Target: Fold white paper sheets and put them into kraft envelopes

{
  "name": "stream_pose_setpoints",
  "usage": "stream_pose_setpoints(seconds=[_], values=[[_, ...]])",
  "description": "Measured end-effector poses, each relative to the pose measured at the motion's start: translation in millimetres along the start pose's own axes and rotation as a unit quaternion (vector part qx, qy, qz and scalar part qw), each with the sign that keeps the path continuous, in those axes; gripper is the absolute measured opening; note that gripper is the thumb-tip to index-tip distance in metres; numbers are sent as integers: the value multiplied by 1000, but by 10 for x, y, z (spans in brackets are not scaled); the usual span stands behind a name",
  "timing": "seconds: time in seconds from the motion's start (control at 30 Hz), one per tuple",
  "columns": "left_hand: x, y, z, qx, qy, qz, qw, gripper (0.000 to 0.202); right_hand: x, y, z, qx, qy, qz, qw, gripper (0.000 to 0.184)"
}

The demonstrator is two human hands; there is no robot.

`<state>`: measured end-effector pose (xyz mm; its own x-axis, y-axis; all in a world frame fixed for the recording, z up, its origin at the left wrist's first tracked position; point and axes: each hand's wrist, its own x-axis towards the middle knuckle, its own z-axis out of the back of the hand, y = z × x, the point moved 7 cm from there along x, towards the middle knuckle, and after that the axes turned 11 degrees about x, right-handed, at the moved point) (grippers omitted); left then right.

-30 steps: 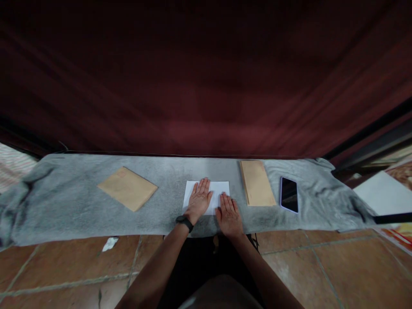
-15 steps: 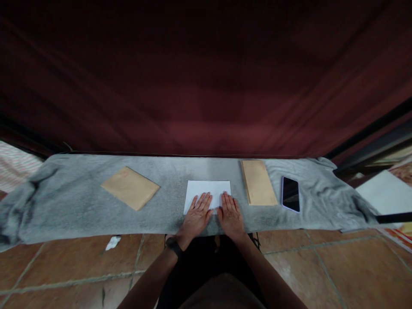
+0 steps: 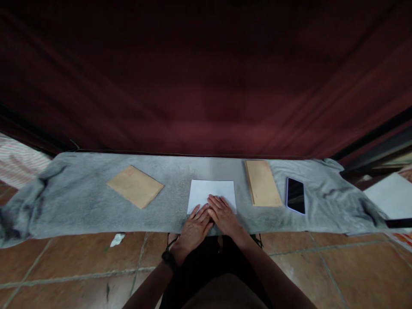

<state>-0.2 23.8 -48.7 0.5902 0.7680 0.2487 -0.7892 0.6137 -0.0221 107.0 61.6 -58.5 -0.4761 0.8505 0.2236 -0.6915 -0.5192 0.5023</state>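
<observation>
A white sheet of paper [image 3: 212,192] lies flat on a grey cloth [image 3: 77,201] spread along the floor. My left hand [image 3: 194,229] rests flat, fingers spread, at the sheet's near left edge; a black watch is on that wrist. My right hand [image 3: 222,216] lies flat beside it, angled to the left, its fingers on the near part of the sheet and close against the left hand's fingers. Neither hand grips anything.
A brown envelope [image 3: 135,186] lies on the cloth to the left, a stack of brown envelopes [image 3: 263,183] to the right, then a dark phone [image 3: 295,195]. A dark red curtain [image 3: 206,86] hangs behind. A white paper scrap [image 3: 117,239] lies on the tiled floor.
My left hand has slid back toward me from the middle of the sheet to its near edge. My right hand has turned leftward onto the sheet beside it.
</observation>
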Motion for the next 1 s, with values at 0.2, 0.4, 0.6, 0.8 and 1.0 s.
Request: stream_pose_setpoints(seconds=[0.2,0.4,0.6,0.8,1.0], values=[[-2,22,4,2,-4,-15,1000,45,189,-283,-2,-42,-6,-38,998,51],[-25,17,-34,18,19,-33,999,50,333,-588,56,-80,-55,-110,989,53],[-13,17,-11,12,27,-21,999,48,304,-754,180,-111,-145,-142,973,53],[-3,21,8,-2,27,-7,1000,47,67,-583,192,-125,-152,-174,965,57],[81,30,60,-37,17,37,998,41,-92,-181,1,-89,-73,-79,990,51]])
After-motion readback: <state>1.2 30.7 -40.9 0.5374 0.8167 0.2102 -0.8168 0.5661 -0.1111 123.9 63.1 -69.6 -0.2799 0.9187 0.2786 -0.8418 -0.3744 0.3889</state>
